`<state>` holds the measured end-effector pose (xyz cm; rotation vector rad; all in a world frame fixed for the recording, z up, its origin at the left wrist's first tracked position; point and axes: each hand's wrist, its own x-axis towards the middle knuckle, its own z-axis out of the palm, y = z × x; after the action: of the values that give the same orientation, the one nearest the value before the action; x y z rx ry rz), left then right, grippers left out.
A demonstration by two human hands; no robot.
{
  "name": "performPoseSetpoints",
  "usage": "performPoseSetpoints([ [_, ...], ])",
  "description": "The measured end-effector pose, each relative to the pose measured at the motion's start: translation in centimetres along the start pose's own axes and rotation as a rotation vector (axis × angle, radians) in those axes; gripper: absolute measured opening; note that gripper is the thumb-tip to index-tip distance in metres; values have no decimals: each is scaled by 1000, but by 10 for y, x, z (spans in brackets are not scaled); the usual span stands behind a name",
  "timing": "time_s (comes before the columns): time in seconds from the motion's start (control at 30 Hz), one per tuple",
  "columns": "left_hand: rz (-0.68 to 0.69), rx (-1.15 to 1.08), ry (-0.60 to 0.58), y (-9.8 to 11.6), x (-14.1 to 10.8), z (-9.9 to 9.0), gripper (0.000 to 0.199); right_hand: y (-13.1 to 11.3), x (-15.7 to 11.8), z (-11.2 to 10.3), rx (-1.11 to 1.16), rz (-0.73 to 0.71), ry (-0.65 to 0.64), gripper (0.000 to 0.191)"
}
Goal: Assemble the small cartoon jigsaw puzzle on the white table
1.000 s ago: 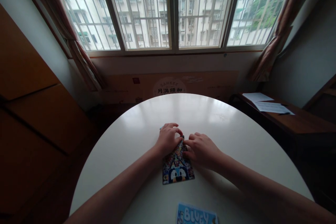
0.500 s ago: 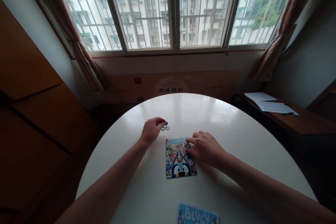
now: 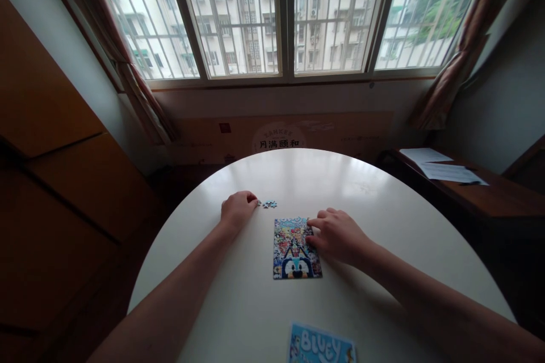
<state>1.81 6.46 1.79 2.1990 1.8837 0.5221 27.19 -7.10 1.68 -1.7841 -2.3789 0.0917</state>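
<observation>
A nearly whole jigsaw puzzle (image 3: 297,255), with a blue cartoon dog's face at its near end, lies flat on the white round table (image 3: 238,306). At its right edge, my right hand (image 3: 336,232) has the index finger and thumb against the puzzle, the other fingers curled. Left of the puzzle and farther off, my left hand (image 3: 238,207) is closed in a pinch low over the table. A small puzzle piece (image 3: 259,203) shows at its fingertips, partly hidden. Just right of it lie several loose puzzle pieces (image 3: 269,204).
A blue box or card lettered BLUEY (image 3: 321,345) lies at the table's near edge, cut off by the frame. Papers (image 3: 451,172) and a dark pen rest on a brown side table at the right. Beyond the table are a printed box and a barred window.
My left hand has moved left and down from above the loose pieces, uncovering them. The dark piece in its fingers no longer shows. My right hand stays at the puzzle, while the view has shifted slightly.
</observation>
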Motion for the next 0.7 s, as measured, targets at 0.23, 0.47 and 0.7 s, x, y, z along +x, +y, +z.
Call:
performPoseSetpoints([
  [0.23,81,132,48,6,-4,5,27,9,-1,1,48,14,6,34],
  [0.47,404,126,53,38,-33,3,26,14,-2,1,135,35,91,26],
  [0.7,454,140,-162,47,-46,4,21,0,7,25,153,-206,201,35],
])
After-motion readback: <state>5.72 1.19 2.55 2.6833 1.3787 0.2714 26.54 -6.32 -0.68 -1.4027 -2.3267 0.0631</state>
